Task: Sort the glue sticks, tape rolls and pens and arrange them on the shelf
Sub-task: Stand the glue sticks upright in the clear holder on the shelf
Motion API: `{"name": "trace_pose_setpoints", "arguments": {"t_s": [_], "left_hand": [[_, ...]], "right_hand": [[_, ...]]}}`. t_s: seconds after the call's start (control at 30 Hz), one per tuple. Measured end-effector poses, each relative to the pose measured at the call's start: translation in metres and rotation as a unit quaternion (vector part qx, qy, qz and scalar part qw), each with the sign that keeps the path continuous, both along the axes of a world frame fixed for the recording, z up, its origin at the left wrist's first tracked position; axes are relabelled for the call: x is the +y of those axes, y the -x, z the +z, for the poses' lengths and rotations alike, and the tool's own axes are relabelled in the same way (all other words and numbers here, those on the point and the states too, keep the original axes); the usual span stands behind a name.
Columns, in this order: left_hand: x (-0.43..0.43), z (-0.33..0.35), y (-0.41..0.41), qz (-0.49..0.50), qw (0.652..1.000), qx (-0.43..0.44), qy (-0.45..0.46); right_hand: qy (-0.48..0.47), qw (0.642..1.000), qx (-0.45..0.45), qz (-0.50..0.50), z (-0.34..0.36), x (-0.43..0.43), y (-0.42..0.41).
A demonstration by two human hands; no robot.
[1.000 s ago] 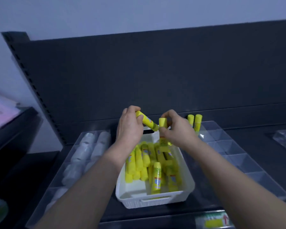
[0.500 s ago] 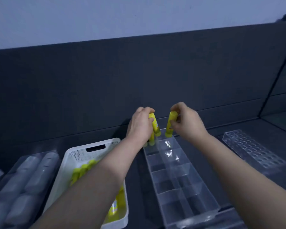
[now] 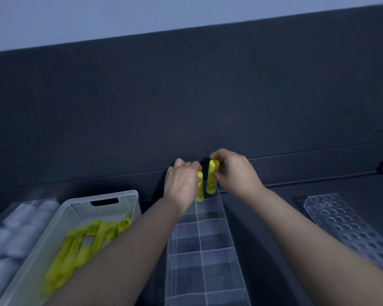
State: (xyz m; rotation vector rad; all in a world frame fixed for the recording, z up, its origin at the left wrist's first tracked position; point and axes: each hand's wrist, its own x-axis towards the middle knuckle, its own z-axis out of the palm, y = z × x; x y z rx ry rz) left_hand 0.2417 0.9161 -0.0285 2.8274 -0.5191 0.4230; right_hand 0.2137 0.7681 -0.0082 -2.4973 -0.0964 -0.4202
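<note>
My left hand (image 3: 181,184) grips a yellow glue stick (image 3: 200,191) upright over the far end of a clear divided organiser (image 3: 205,244). Beside it, my right hand (image 3: 232,171) pinches a second yellow glue stick (image 3: 211,177), also upright, its lower end at the rim of the far right cell. The two sticks are nearly side by side. A white perforated basket (image 3: 75,208) at the left holds several more yellow glue sticks (image 3: 84,241). Whether other sticks stand behind my left hand is hidden.
White tape rolls (image 3: 11,235) lie in a clear tray at the far left. A clear rack with round holes (image 3: 349,221) lies at the right. The dark shelf back panel (image 3: 186,107) rises directly behind the organiser.
Both hands carried a glue stick each from the basket rightward to the organiser's far end. Since half a second ago the sticks have turned upright and sunk lower toward the cells.
</note>
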Motion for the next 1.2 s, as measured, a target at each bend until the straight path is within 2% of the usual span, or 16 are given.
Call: {"name": "trace_pose_setpoints", "arguments": {"t_s": [0.23, 0.47, 0.6, 0.77, 0.97, 1.1, 1.2], "left_hand": [[0.007, 0.002, 0.001, 0.025, 1.0, 0.013, 0.005], [0.019, 0.001, 0.007, 0.024, 0.997, -0.006, 0.066], [0.025, 0.006, 0.012, 0.015, 0.996, -0.019, 0.088], [0.046, 0.019, 0.02, 0.036, 0.996, -0.019, 0.082], [0.108, 0.035, 0.042, 0.067, 0.994, 0.007, 0.086], [0.179, 0.04, 0.062, 0.123, 0.985, 0.036, 0.113], [0.23, 0.038, 0.076, 0.153, 0.982, 0.053, 0.097]], "right_hand": [[0.071, 0.996, 0.051, 0.017, -0.016, 0.009, -0.012], [0.103, 0.993, 0.055, 0.009, -0.028, 0.012, -0.015], [0.144, 0.989, 0.036, -0.001, -0.024, 0.015, -0.007], [0.169, 0.984, -0.053, -0.002, -0.01, 0.036, 0.011], [0.171, 0.979, -0.101, 0.044, -0.003, 0.094, 0.039], [0.161, 0.978, -0.102, 0.08, -0.002, 0.149, 0.055], [0.169, 0.978, -0.08, 0.096, -0.007, 0.186, 0.069]]}}
